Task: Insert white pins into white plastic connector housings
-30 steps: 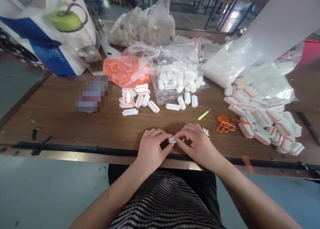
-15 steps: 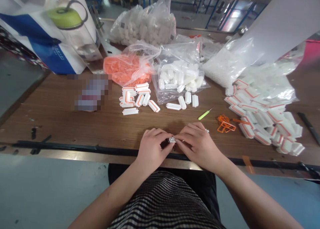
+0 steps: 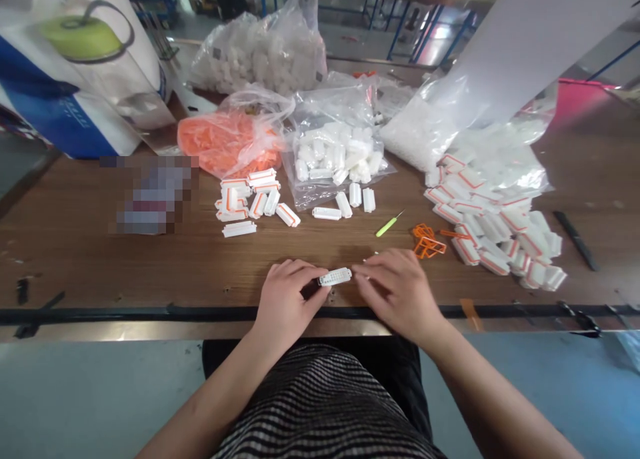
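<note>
My left hand (image 3: 287, 299) pinches one end of a small white plastic connector (image 3: 335, 277) just above the near edge of the wooden table (image 3: 100, 252). My right hand (image 3: 395, 289) is at the connector's other end, fingers curled; what they hold, if anything, is hidden. Orange clips (image 3: 427, 242) and a green-handled pick (image 3: 389, 226) lie just beyond my right hand. Several white connectors with orange trim (image 3: 253, 201) lie ahead on the left, and a few plain white ones (image 3: 345, 207) lie in the middle.
A large pile of finished white-and-orange pieces (image 3: 495, 225) covers the right side. Clear bags hold orange parts (image 3: 225, 139) and white parts (image 3: 335, 155), with more bags behind. A white-and-blue bag (image 3: 75, 65) stands at the far left. A dark strip (image 3: 575, 239) lies at the right.
My hands have drawn slightly apart, so the white connector now shows at full length between them. The view has shifted, moving everything on the table leftward in the picture.
</note>
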The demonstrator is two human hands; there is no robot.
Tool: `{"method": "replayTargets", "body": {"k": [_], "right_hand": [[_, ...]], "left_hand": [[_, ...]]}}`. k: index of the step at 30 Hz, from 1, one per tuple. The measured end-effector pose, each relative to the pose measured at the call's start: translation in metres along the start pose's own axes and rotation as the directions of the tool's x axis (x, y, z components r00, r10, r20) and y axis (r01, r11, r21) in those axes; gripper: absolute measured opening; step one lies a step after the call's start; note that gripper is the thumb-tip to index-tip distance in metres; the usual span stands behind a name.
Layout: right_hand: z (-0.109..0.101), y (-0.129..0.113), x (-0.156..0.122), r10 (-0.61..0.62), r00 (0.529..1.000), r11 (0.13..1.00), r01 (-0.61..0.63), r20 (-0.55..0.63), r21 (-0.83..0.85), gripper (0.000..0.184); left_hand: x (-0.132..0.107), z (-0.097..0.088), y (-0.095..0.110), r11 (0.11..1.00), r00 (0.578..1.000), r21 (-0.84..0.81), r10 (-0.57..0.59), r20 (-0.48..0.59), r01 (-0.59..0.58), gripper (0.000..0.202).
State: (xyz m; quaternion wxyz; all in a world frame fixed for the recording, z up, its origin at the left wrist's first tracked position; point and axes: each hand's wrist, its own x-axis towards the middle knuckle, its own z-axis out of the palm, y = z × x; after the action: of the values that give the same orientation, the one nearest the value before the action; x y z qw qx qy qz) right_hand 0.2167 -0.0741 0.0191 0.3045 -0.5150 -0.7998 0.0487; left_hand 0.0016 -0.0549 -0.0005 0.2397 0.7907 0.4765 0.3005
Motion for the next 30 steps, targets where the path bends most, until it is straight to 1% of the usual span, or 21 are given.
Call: {"method": "replayTargets", "body": {"k": [1,3,4,6,8,10,12,14,19,21,26,28,30], "right_hand": [[-0.006,0.010,-0.006,0.099,0.994,0.995,-0.100,-0.047,-0.019,0.016],[-0.018,0.029,-0.019,0.298,0.949,0.947,-0.307,-0.101,-0.093,0.018],[-0.023,0.037,-0.025,0.364,0.927,0.920,-0.373,-0.085,-0.124,0.022],[-0.028,0.046,-0.035,0.442,0.897,0.889,-0.440,-0.008,-0.125,0.024],[-0.028,0.047,-0.042,0.465,0.884,0.883,-0.460,0.047,-0.091,0.025],[-0.023,0.042,-0.045,0.459,0.888,0.887,-0.456,0.026,-0.078,0.027],[-0.018,0.037,-0.045,0.442,0.896,0.890,-0.443,-0.030,-0.106,0.030],[-0.015,0.034,-0.044,0.432,0.900,0.890,-0.436,-0.060,-0.134,0.032],[-0.015,0.033,-0.039,0.466,0.885,0.881,-0.466,-0.018,-0.087,0.029],[-0.015,0.034,-0.036,0.501,0.866,0.864,-0.500,-0.007,-0.059,0.027],[-0.016,0.037,-0.033,0.620,0.784,0.779,-0.620,0.032,0.094,0.021],[-0.017,0.038,-0.033,0.640,0.767,0.756,-0.638,0.040,0.146,0.020],[-0.019,0.039,-0.033,0.650,0.759,0.745,-0.647,0.042,0.161,0.019]], "left_hand": [[0.000,0.000,0.000,1.000,1.000,0.003,-0.001,0.002,0.001,0.016],[0.000,0.000,0.000,1.000,1.000,0.004,0.003,0.001,-0.003,0.016],[0.000,0.000,0.000,1.000,1.000,0.003,0.006,-0.001,-0.006,0.016],[0.001,-0.001,0.000,1.000,1.000,0.005,0.010,-0.003,-0.010,0.016],[0.001,-0.001,0.000,1.000,1.000,0.010,0.010,-0.002,-0.010,0.016],[0.001,-0.001,0.000,1.000,1.000,0.015,0.008,-0.002,-0.008,0.016],[0.001,-0.001,0.001,1.000,1.000,0.018,0.006,-0.007,-0.006,0.016],[0.001,-0.001,0.001,1.000,1.000,0.017,0.004,-0.007,-0.004,0.016],[0.001,-0.001,0.001,1.000,1.000,0.018,0.005,-0.005,-0.005,0.016],[0.001,-0.001,0.000,1.000,1.000,0.017,0.012,-0.010,-0.012,0.016],[0.002,0.000,0.000,1.000,1.000,0.018,0.002,-0.007,-0.002,0.016],[0.002,0.000,0.001,1.000,1.000,0.020,0.003,-0.008,-0.003,0.016],[0.001,0.000,0.001,1.000,1.000,0.021,0.008,-0.009,-0.008,0.016]]}}
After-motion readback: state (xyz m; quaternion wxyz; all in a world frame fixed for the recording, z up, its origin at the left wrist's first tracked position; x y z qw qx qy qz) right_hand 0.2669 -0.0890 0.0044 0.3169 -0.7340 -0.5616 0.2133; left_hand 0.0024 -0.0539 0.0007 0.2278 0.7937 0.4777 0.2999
